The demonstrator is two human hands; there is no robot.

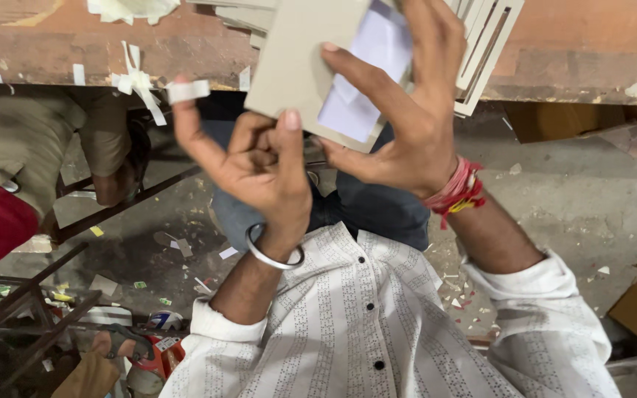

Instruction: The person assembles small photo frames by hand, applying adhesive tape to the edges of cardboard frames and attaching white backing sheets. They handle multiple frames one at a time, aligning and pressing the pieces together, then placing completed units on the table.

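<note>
Two hands are raised in front of the chest, and a grey cardboard frame (296,63) with a rectangular window is held between them. The right hand (399,118) is wrapped around the card from the right: its thumb is laid across the front, over the white sheet (366,81) seen through the window, and its fingers are curled behind the far edge. A red thread band (457,190) is worn on that wrist. The left hand (259,166) is set against the card's near lower edge, with the thumb pressed upward to the cardboard and the middle fingers curled into the palm. Its forefinger is stretched out to the left, and a short strip of white tape (188,91) is stuck on the fingertip. A metal bangle (274,254) is worn on the left wrist.

The card is held just near a worn wooden table (576,59), whose edge runs across the far part of the view. More tape strips (140,82) are stuck along that edge at the left, and a stack of similar cut cardboard pieces (484,44) is seen on the table behind the right hand. A white patterned shirt (363,324) with dark buttons fills the near middle. Another person in an olive shirt (16,140) is seated at the far left, and the concrete floor (584,199) is littered with paper scraps.
</note>
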